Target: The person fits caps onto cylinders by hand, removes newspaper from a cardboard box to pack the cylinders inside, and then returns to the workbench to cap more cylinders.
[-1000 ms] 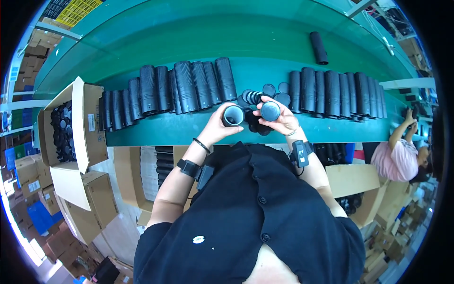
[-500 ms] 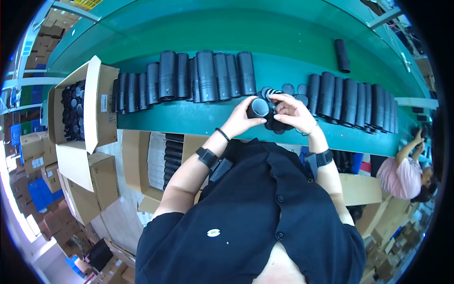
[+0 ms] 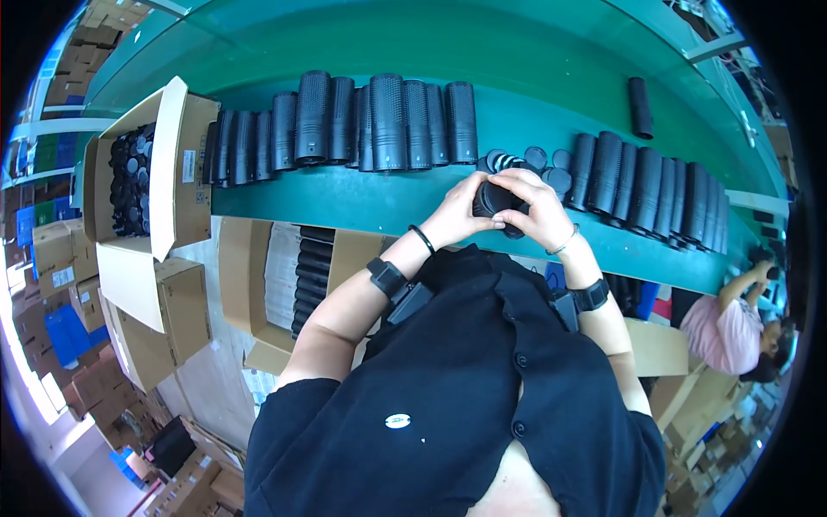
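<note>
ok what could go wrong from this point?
1. The left hand and right hand both grip one black tube; uneven pressure might make it slip. Their fingers also hide part of its end, so a crooked fit could go unnoticed.
2. Loose round discs lie close beyond the right hand; a knuckle might scatter them.
3. The tubes on the right are packed side by side, so one bump could disturb several.

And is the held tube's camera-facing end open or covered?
Covered: a black cap lies across it, between the left hand and right hand. Whether it's fully seated: cannot tell.
</note>
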`<state>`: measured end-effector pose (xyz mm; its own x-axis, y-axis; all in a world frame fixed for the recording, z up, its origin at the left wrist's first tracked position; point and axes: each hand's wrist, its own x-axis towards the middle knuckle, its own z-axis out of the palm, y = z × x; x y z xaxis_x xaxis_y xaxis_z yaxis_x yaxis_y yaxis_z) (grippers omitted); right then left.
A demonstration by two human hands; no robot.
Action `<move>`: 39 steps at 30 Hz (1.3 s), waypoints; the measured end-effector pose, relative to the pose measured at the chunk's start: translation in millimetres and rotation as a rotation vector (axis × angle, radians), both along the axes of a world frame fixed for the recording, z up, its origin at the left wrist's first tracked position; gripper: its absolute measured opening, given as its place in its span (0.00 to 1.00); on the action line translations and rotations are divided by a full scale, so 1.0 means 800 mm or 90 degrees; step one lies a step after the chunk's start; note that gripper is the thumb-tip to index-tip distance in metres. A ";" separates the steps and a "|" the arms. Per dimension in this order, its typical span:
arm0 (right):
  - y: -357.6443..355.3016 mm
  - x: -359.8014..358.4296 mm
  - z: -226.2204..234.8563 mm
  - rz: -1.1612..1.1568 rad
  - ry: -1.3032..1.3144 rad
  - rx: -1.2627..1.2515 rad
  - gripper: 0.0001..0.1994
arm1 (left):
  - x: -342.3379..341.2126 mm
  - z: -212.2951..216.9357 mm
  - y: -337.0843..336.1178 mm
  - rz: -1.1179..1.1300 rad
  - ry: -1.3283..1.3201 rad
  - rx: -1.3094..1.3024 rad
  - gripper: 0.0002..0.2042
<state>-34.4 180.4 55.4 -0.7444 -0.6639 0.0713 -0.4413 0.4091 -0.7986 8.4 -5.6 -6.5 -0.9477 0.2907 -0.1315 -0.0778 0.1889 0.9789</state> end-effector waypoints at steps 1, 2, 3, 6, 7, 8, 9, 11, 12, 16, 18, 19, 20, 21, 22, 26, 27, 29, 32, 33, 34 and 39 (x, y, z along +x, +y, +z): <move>0.000 0.000 0.000 -0.008 0.000 0.009 0.28 | 0.001 -0.004 0.001 0.004 -0.002 0.001 0.35; -0.001 0.000 0.000 -0.015 0.001 0.017 0.28 | 0.002 -0.009 0.001 0.020 0.036 -0.030 0.36; -0.001 0.000 -0.001 -0.015 0.000 0.019 0.28 | 0.001 -0.009 0.002 0.033 0.075 -0.059 0.36; -0.003 0.001 -0.003 -0.033 -0.001 0.019 0.28 | 0.003 -0.011 0.001 0.036 0.101 -0.089 0.36; -0.004 0.001 -0.002 -0.029 0.014 0.030 0.28 | 0.003 -0.011 0.000 0.037 0.101 -0.088 0.36; -0.004 0.001 -0.001 -0.025 0.029 0.041 0.28 | 0.003 -0.011 -0.001 0.021 0.106 -0.085 0.36; -0.005 0.001 -0.001 -0.024 0.029 0.042 0.28 | 0.003 -0.010 -0.002 0.004 0.111 -0.084 0.36; -0.005 0.002 -0.001 -0.013 0.027 0.050 0.27 | 0.005 -0.009 -0.008 -0.014 0.092 -0.079 0.35; -0.006 0.002 0.000 -0.013 0.027 0.051 0.27 | 0.005 -0.006 -0.010 -0.034 0.074 -0.073 0.35; -0.011 0.005 0.004 0.006 0.057 0.061 0.24 | 0.009 -0.007 -0.006 -0.010 0.054 -0.080 0.32; -0.014 0.005 0.007 0.012 0.054 0.061 0.23 | 0.011 -0.011 -0.006 -0.009 0.067 -0.073 0.29; -0.016 0.004 0.007 0.019 0.069 0.088 0.23 | 0.011 -0.011 -0.005 -0.009 0.066 -0.074 0.29; -0.016 0.004 0.006 0.026 0.082 0.114 0.23 | 0.013 -0.012 -0.005 -0.007 0.061 -0.074 0.29; -0.016 0.001 0.005 0.026 0.083 0.113 0.23 | 0.011 -0.013 -0.006 -0.005 0.059 -0.075 0.28; -0.015 -0.001 0.001 0.028 0.060 0.096 0.23 | 0.010 -0.013 -0.006 -0.005 0.059 -0.076 0.28; -0.011 -0.006 0.002 0.031 0.031 0.047 0.23 | 0.003 -0.011 -0.007 -0.006 0.034 -0.042 0.28; -0.008 -0.008 -0.003 0.019 0.037 0.051 0.23 | -0.005 -0.011 -0.005 -0.017 -0.004 -0.005 0.29; -0.002 -0.013 -0.019 0.019 -0.006 -0.102 0.22 | -0.005 -0.024 -0.004 0.027 0.000 0.050 0.28; -0.012 -0.015 -0.035 -0.045 -0.170 -0.092 0.14 | 0.003 -0.022 -0.020 0.003 0.052 0.080 0.34; -0.006 -0.014 -0.047 -0.012 -0.129 -0.087 0.13 | 0.000 -0.020 -0.018 -0.017 0.082 0.050 0.35; -0.003 -0.008 -0.057 -0.055 -0.361 -0.159 0.13 | -0.001 0.011 -0.008 0.000 -0.068 0.172 0.35; -0.019 -0.008 -0.053 -0.032 -0.593 -0.199 0.17 | 0.006 0.015 -0.011 0.058 -0.116 0.131 0.43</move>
<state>-40.6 165.4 12.6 -0.6181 -0.6815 -0.3917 0.4322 0.1215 -0.8935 13.5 -14.1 5.3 -0.9371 0.2442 -0.2495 -0.2641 -0.0285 0.9641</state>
